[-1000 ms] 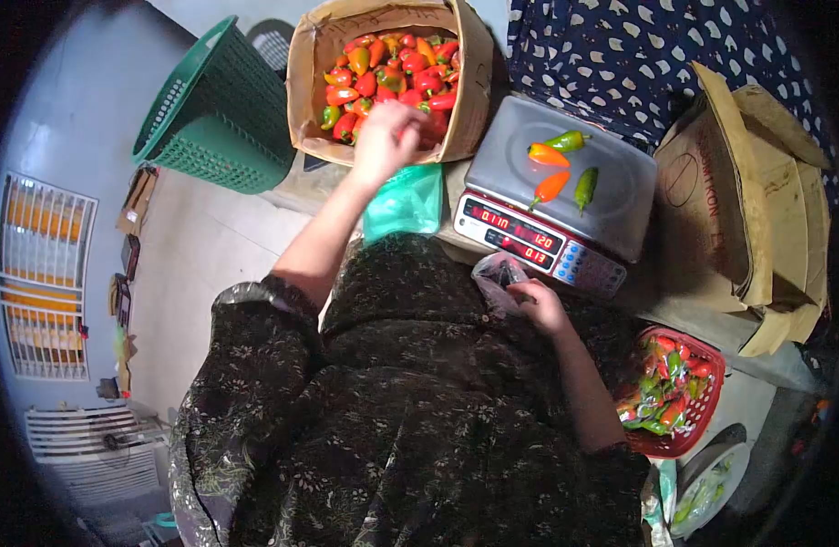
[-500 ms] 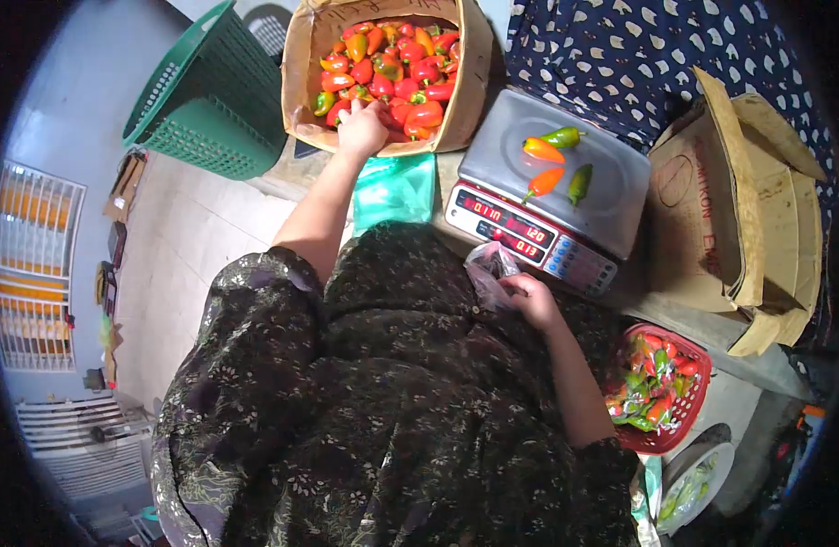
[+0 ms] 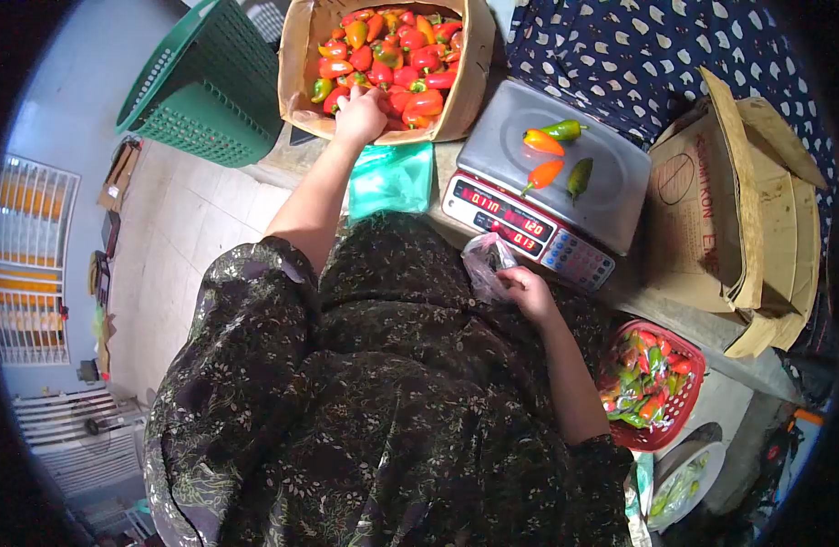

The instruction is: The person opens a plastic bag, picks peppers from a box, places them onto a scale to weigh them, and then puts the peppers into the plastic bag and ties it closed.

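My left hand (image 3: 362,115) reaches over the near rim of a cardboard box (image 3: 294,96) and touches the red peppers (image 3: 423,102) heaped inside. Its fingers look apart, with no pepper visibly lifted; the fingertips are partly hidden. In front of my lap, my right hand (image 3: 530,294) is closed on the edge of a clear plastic bag (image 3: 486,270). Just beyond the bag stands a digital scale (image 3: 483,150) with lit red digits. On its metal pan lie two orange peppers, one being this pepper (image 3: 542,175), and two green ones, including a dark green pepper (image 3: 580,178).
Green plastic bags (image 3: 392,178) lie below the box. A green basket (image 3: 214,128) stands at left. On the right are an open carton (image 3: 688,214), a red basket (image 3: 682,406) with bagged peppers, and a white bowl (image 3: 706,469). Patterned dark cloth (image 3: 611,46) hangs behind the scale.
The view has shifted slightly. My left hand stays among the peppers with its fingers repositioned a little. My right hand and the plastic bag are slightly higher in view.
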A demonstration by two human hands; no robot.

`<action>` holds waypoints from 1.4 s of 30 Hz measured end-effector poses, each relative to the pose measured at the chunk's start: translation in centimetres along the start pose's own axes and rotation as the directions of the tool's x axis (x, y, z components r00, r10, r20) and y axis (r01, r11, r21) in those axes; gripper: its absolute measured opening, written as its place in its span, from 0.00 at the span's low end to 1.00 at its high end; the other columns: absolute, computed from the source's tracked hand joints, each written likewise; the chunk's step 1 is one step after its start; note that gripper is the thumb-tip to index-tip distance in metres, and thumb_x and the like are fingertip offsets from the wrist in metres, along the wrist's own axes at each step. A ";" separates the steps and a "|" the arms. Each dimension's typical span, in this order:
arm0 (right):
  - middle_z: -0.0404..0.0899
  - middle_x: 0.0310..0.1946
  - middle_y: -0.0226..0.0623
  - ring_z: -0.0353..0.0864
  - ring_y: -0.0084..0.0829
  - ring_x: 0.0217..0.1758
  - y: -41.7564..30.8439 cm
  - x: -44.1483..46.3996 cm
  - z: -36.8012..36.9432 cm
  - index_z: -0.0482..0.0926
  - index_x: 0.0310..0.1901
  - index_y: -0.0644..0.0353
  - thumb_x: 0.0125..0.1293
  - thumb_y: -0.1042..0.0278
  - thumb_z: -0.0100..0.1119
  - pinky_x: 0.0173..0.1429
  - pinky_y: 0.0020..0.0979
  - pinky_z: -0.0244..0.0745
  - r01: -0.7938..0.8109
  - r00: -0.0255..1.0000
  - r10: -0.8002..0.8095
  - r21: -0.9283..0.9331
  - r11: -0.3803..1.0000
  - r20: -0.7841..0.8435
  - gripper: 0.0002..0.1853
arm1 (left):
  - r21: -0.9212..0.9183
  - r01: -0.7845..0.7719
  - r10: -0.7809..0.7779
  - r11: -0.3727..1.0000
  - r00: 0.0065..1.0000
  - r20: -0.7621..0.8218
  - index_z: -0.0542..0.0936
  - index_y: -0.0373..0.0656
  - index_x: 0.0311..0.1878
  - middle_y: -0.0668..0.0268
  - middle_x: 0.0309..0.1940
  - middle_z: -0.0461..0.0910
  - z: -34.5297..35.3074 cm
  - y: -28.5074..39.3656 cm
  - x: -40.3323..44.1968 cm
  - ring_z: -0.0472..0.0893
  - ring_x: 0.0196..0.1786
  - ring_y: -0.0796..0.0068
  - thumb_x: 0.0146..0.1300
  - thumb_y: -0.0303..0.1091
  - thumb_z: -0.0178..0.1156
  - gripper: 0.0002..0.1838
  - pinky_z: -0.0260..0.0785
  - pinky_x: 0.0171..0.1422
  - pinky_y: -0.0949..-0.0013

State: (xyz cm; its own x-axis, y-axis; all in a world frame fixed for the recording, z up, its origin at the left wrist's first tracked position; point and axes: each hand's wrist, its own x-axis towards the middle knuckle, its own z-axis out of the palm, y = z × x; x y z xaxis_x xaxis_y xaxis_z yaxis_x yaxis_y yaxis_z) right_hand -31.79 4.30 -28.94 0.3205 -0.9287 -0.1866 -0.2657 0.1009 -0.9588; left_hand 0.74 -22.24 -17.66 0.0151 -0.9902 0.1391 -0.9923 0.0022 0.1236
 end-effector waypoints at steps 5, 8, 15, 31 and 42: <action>0.77 0.40 0.38 0.76 0.31 0.45 1.1 0.2 0.2 0.79 0.46 0.62 0.47 0.82 0.54 0.52 0.28 0.69 0.018 1.000 -0.018 0.004 1.000 -0.004 0.20 | -0.016 0.018 -0.018 1.000 1.000 0.004 0.78 0.58 0.51 0.57 0.54 0.69 -0.5 0.3 -0.3 0.69 0.53 0.48 0.54 0.36 0.57 0.19 0.65 0.57 0.53; 0.77 0.39 0.37 0.76 0.30 0.45 0.9 0.2 0.2 0.79 0.45 0.62 0.48 0.82 0.54 0.52 0.28 0.69 0.007 1.000 -0.007 0.019 1.000 0.001 0.19 | -0.036 0.058 -0.059 0.998 0.998 -0.020 0.78 0.55 0.50 0.57 0.54 0.68 -0.5 0.5 -0.4 0.67 0.56 0.48 0.52 0.36 0.59 0.19 0.64 0.58 0.49; 0.77 0.39 0.36 0.76 0.29 0.44 0.6 0.1 0.3 0.79 0.45 0.62 0.50 0.82 0.55 0.52 0.28 0.69 -0.039 0.999 0.038 0.062 0.997 0.006 0.18 | 0.023 0.107 -0.103 0.994 0.987 -0.127 0.74 0.44 0.51 0.51 0.52 0.69 -1.1 0.9 -0.9 0.70 0.55 0.50 0.54 0.46 0.60 0.24 0.66 0.56 0.50; 0.78 0.41 0.37 0.77 0.28 0.45 1.8 0.2 0.3 0.78 0.47 0.63 0.49 0.82 0.54 0.51 0.27 0.70 -0.008 1.000 0.007 0.075 0.997 0.016 0.20 | -0.950 0.145 -0.115 -0.278 0.976 0.183 0.73 0.42 0.43 0.64 0.25 0.76 -2.3 -2.6 0.6 0.72 0.19 0.74 0.66 0.48 0.45 0.18 0.66 0.22 0.75; 0.79 0.40 0.37 0.78 0.30 0.43 1.6 0.1 0.4 0.79 0.46 0.61 0.49 0.77 0.58 0.50 0.30 0.71 0.009 1.000 -0.008 0.027 1.000 -0.006 0.19 | -0.977 -0.209 -0.427 0.041 0.880 -0.206 0.65 0.45 0.58 0.66 0.50 0.70 -2.6 5.6 -0.7 0.72 0.50 0.71 0.64 0.43 0.51 0.22 0.66 0.52 0.65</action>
State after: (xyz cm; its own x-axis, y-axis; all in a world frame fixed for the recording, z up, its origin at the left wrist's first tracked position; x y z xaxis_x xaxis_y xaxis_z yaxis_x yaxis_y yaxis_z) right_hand -31.87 4.53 -30.59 0.3174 -0.9316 -0.1772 -0.2384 0.1025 -0.9657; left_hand -4.46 -21.14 -14.53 0.4625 -0.8437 0.2724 0.0758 0.3438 0.9360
